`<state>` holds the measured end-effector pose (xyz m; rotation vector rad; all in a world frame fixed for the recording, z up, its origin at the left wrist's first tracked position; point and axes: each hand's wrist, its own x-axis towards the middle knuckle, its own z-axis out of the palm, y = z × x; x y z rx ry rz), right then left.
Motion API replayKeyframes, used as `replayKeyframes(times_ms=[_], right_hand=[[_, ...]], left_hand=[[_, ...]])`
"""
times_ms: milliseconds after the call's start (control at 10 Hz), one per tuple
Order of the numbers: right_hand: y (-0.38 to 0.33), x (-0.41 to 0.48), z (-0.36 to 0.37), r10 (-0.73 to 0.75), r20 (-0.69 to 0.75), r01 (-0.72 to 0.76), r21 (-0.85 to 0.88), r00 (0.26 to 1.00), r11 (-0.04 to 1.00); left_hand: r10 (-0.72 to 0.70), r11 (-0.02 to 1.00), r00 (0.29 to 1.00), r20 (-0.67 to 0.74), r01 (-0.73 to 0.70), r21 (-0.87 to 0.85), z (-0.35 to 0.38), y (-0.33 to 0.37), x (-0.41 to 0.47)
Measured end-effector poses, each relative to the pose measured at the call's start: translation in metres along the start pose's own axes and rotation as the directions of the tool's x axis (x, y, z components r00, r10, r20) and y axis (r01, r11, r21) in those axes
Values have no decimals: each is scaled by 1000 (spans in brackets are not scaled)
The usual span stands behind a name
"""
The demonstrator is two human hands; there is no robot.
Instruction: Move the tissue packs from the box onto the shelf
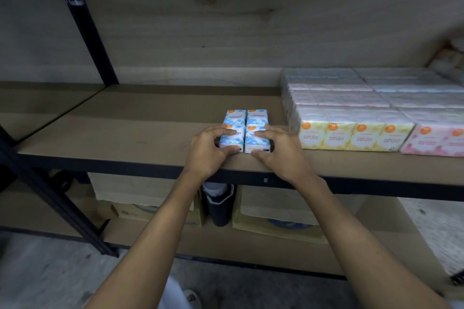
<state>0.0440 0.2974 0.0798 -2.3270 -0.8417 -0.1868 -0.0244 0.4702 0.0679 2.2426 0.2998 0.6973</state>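
Task looked partway done, prob. past the middle. The shelf (125,133) already carried a big block of wrapped packs on the right. The yellow packs (351,135) were in front, the pink packs (437,140) just beside them, and more pale rows sat behind, all butted tight.

Left of that block, w/ a small gap btwn, sat 4 blue packs (246,118) in a 2x2 patch near the front edge. The left hand (208,150) gripped the front-left pack (232,139), fingers curled over its top, thumb on its front face. The right hand (278,150) mirrored that on the front-right pack (253,143), same curled hold. Both packs lay flat on the board, touching each other and the 2 behind. So this read as setting down or squaring up, not lifting (judgement only). The source box wasn't in view, so the no. of packs left couldn't be told.

Materials: packs were small soft-cornered bricks in glossy printed film that caught light at the edges. Prob. squashy and a bit slippery vs. each other. The shelf board was matte, brown and flat, w/ a black metal front rail (125,163) and a black upright (85,22). The back panel (226,20) was pale w/ visible wood grain. The lower level held cardboard boxes (276,220) and a dark bottle (221,208) btwn them.
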Motion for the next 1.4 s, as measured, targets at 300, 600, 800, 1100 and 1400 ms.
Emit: replayKeyframes(times_ms=[300, 600, 800, 1100, 1400], right_hand=[[2, 0, 2, -6, -22, 7, 21, 1000, 1000], [2, 1, 3, -6, -25, 7, 29, 1000, 1000], [2, 0, 2, -7, -22, 8, 28, 1000, 1000], [6, 0, 6, -4, -38, 6, 67, 999, 998], [5, -68, -59, -18, -100, 43, 257, 995, 965]], left_hand=[[1, 1000, 1000, -5, -1, 12, 0, -2, 1], [9, 1000, 1000, -14, -9, 1, 1, -3, 1], [-1, 1000, 1000, -12, 1, -1, 1, -2, 0], [9, 998, 1000, -24, -10, -58, 1, -5, -3], [21, 991, 921, -388, -69, -112, -30, -10, -67]])
